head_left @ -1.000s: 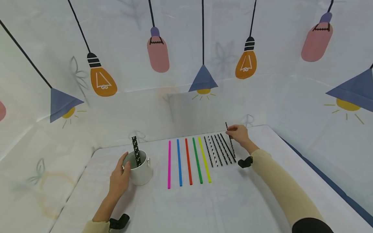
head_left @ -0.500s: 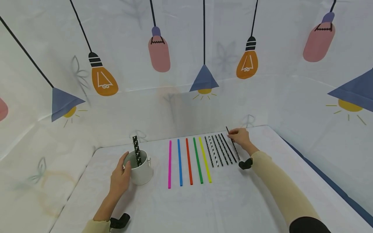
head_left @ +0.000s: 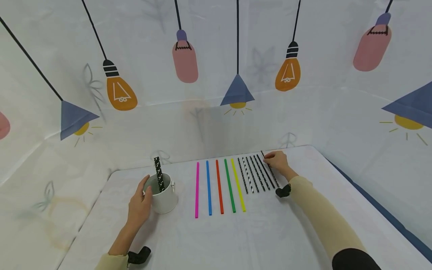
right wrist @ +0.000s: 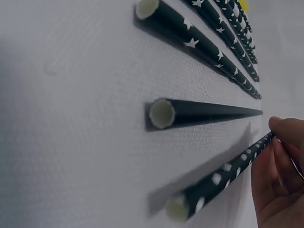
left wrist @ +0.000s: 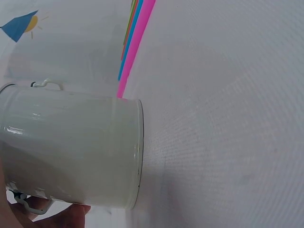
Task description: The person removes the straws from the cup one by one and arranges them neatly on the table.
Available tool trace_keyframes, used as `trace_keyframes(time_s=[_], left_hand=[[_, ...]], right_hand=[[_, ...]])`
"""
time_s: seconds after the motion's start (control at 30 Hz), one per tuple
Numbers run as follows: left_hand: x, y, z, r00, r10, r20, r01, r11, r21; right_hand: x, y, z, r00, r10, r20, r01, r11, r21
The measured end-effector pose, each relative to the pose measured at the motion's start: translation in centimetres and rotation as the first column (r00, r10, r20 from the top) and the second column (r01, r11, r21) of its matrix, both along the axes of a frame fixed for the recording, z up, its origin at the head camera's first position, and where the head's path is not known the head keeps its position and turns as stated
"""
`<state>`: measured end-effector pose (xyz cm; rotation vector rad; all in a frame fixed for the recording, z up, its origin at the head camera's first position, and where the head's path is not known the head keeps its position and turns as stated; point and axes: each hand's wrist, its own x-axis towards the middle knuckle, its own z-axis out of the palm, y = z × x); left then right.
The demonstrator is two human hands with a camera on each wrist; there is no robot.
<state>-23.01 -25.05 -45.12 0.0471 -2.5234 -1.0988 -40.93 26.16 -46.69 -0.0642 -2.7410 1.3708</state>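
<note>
My left hand (head_left: pixel 139 206) grips the left side of a small white metal pail (head_left: pixel 164 203), thumb in front and fingers behind the rim. Two black straws with white speckles (head_left: pixel 158 170) lean upright inside it. In the left wrist view, the wall of the pail (left wrist: pixel 76 142) fills the left side, with loop ears on it. At the right end of the row, my right hand (head_left: pixel 277 160) pinches a black straw with white dots (right wrist: pixel 230 168) between thumb and finger. This straw lies close over the table, slightly tilted beside a plain black straw (right wrist: pixel 209 113).
Pink (head_left: pixel 197 191), blue (head_left: pixel 209 189), red (head_left: pixel 219 187), green (head_left: pixel 230 187) and yellow straws (head_left: pixel 238 186) lie in a row. Several black patterned straws (head_left: pixel 251 176) continue the row rightward. The white table (head_left: pixel 216 243) meets a wall sheet (head_left: pixel 209 131) printed with lamps.
My right hand has lowered the dotted black straw toward the table and shifted it slightly right, into line beside the other black straws. My left hand stays at the pail.
</note>
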Motion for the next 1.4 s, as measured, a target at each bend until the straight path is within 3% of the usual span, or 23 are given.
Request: trace_keyframes(time_s=[0.37,0.7,1.4], left_hand=[[0.13,0.15,0.39,0.999,-0.004,0.045,0.004,1.0,0.017],[-0.03,-0.03,0.07,0.999,-0.003,0.04,0.003,1.0,0.007],[0.18,-0.04,0.2,0.999,-0.01,0.049,0.01,1.0,0.009]], right_hand=[[-0.37,-0.11,-0.35,1.0,0.0,-0.007,0.001,0.992,0.123],[-0.61,-0.1,-0.53,1.0,-0.001,-0.009,0.003,0.989,0.147],[-1.08,0.22,-0.83,0.998,-0.016,0.061,0.011,0.997,0.082]])
